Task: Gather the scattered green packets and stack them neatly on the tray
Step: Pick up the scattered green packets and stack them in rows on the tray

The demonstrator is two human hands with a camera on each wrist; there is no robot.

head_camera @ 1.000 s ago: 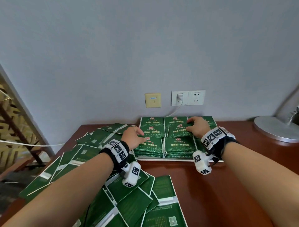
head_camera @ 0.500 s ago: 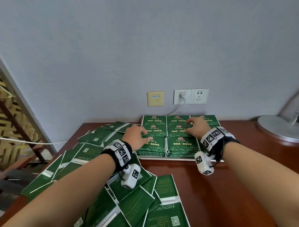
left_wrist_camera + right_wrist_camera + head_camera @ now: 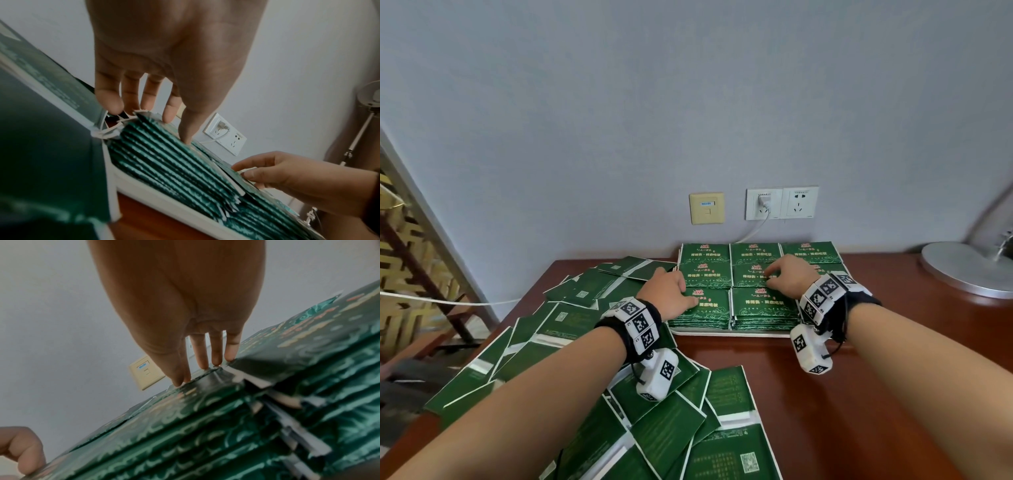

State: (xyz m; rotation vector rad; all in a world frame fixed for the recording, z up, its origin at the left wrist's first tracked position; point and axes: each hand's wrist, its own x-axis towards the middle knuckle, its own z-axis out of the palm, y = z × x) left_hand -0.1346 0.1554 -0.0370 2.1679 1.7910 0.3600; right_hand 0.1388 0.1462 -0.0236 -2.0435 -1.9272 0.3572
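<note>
Compared with the frame one second earlier, the left hand (image 3: 670,291) is shifted rightward onto the near-left stack, and the right hand (image 3: 787,277) is drawn slightly nearer on the centre stack. Both hands are held with fingers extended, pressing downward; nothing is gripped. The stacked packets (image 3: 763,303) are seated on the tray (image 3: 726,331) (squaring is judged under way), while scattered packets (image 3: 571,329) remain on the surface (image 3: 859,411).

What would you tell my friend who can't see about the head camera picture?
Two hands, the left hand and right hand, rest on neat stacked green packets on a white tray. Loose green packets cover the brown table to the left.
</note>
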